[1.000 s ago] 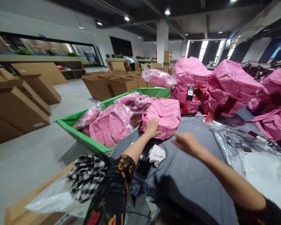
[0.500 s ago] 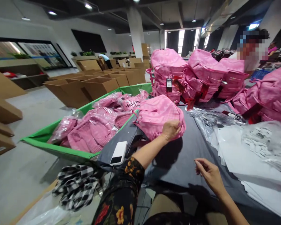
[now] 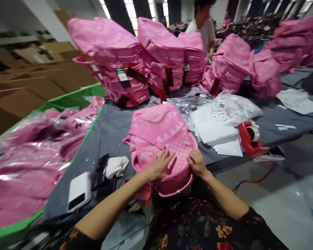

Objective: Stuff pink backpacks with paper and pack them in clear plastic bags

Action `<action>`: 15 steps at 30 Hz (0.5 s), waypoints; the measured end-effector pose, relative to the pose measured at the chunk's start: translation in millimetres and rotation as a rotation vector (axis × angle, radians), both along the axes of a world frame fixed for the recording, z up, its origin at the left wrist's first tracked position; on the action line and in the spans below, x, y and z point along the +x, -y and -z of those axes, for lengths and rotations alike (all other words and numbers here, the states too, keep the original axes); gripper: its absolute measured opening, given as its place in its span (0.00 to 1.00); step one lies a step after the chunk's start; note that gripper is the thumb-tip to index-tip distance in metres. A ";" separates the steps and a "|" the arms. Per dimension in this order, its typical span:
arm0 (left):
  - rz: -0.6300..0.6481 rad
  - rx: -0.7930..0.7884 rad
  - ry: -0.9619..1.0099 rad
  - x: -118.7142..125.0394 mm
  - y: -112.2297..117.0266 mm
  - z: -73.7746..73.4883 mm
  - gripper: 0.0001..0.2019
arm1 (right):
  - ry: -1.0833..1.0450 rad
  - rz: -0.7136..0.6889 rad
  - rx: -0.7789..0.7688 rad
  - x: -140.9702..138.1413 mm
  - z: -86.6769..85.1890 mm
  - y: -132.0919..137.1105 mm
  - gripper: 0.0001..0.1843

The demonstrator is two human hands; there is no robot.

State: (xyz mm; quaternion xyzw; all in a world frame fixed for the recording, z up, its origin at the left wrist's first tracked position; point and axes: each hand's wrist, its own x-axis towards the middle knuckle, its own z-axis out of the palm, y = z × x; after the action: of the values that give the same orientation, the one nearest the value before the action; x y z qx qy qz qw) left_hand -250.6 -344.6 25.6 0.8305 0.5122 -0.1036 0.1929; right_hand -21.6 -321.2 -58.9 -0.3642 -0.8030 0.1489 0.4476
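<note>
Left hand (image 3: 159, 166) lying open on a pink backpack (image 3: 156, 135), right hand (image 3: 197, 163) curling at its edge, firmness of grip unclear, white power bank (image 3: 79, 191) sitting left of left hand, red tape dispenser (image 3: 249, 138) standing beyond right hand

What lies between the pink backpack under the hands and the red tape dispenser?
In the head view, a stack of white paper sheets lies between the pink backpack and the red tape dispenser.

Pink backpack (image 3: 156, 146): matt cloth, finely textured, with a smoother, shinier lower edge. Clear plastic bags (image 3: 28, 166): glossy, creased. Grey cloth (image 3: 112, 139) on the counter: matt (slightly rumpled). Red plastic tape dispenser (image 3: 247, 133): smooth, shiny. Paper sheets (image 3: 214, 130): white, matt.
</note>
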 end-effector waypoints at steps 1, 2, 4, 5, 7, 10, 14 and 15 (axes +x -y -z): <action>0.029 -0.016 -0.110 3.8 -1.3 5.9 0.42 | -0.029 -0.008 -0.011 -2.4 -0.3 1.8 0.24; 0.045 -0.012 -0.198 10.0 -1.1 12.4 0.41 | -0.050 -0.031 -0.020 -4.1 -1.8 3.0 0.24; 0.048 0.069 -0.295 24.5 1.8 24.2 0.35 | -0.059 -0.115 -0.035 -2.3 -7.3 2.9 0.22; 0.043 0.122 -0.309 30.6 3.4 28.1 0.33 | -0.049 -0.166 -0.038 2.1 -11.1 1.0 0.20; 0.049 0.161 -0.297 36.9 5.4 29.1 0.31 | -0.012 -0.208 -0.037 19.6 -20.6 -10.1 0.17; 0.032 0.017 -0.226 27.4 6.1 11.5 0.25 | 0.084 0.033 -0.116 63.2 -41.0 -53.4 0.11; -0.211 0.074 -0.091 -9.2 10.6 -36.5 0.18 | 0.438 0.589 -0.489 120.4 -72.6 -147.7 0.17; -0.274 0.198 -0.044 -18.9 11.9 -49.9 0.18 | 0.497 0.671 -0.550 129.3 -77.9 -170.5 0.19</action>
State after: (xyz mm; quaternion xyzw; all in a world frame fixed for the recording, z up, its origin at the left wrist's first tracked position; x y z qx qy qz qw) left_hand -269.5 -356.5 75.5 0.7652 0.6326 -0.0435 0.1113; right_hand 107.7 -150.6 19.0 -0.7313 -0.6551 0.1117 0.1535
